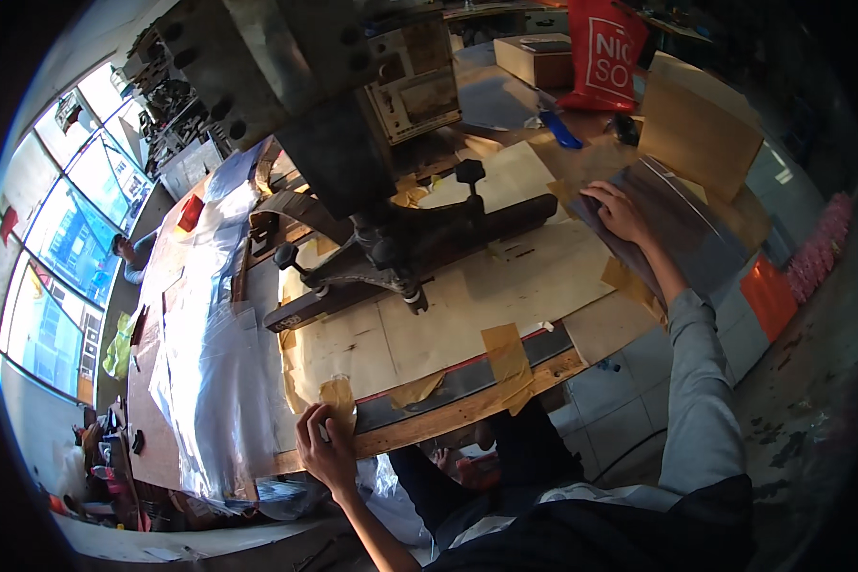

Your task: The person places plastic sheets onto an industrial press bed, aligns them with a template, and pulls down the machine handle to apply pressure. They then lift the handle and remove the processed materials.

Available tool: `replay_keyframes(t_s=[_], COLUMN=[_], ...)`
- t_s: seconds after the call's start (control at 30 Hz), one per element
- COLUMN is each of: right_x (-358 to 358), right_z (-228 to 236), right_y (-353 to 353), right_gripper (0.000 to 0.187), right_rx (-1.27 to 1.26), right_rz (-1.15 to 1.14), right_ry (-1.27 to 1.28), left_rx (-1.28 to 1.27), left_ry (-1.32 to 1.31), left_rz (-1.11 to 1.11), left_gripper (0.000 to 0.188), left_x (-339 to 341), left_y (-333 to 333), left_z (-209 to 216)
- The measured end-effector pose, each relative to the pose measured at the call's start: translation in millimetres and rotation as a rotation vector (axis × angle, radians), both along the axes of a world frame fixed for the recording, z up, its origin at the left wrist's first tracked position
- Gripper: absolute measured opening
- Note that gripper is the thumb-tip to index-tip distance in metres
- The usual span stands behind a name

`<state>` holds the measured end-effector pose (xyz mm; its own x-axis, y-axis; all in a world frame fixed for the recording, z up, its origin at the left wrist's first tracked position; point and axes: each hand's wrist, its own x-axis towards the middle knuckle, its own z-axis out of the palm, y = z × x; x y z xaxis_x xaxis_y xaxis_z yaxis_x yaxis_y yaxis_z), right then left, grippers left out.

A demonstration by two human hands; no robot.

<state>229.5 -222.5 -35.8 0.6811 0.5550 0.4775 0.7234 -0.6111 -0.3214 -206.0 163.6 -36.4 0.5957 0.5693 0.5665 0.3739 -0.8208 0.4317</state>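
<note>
My left hand (326, 448) rests at the front left edge of the wooden board (419, 431). Its bent fingers are apart and lie beside a strip of brown tape (337, 396); nothing is seen in them. Off to the right, my right hand (622, 214) lies on the dark, smooth sheet (663, 224) near its left edge, fingers stretched out. Between the hands a pale, flat sheet (429, 319) is taped onto the board. Over it stands a black metal press head with a long dark bar (419, 262) crossing the sheet.
Clear plastic film (210, 381) covers the table's left side. A cardboard box (701, 124), a red bag (608, 57) and a blue-handled tool (561, 130) sit at the far right. Another person's arm (135, 257) shows at the far left.
</note>
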Motion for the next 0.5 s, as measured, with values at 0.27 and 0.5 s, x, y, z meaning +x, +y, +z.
replay_keyframes(t_s=[0.27, 0.5], right_x=[-5, -3], right_z=[3, 3], right_y=[3, 14], right_gripper=[0.046, 0.045], right_rx=[0.005, 0.047], right_rz=[0.007, 0.017], right_ry=[0.017, -0.025], left_rx=[0.323, 0.093], left_ry=[-0.451, -0.268], left_rz=[0.307, 0.297], left_gripper=[0.025, 0.028], left_x=[-20, -56], left_y=[-6, -84], left_z=[-49, -98])
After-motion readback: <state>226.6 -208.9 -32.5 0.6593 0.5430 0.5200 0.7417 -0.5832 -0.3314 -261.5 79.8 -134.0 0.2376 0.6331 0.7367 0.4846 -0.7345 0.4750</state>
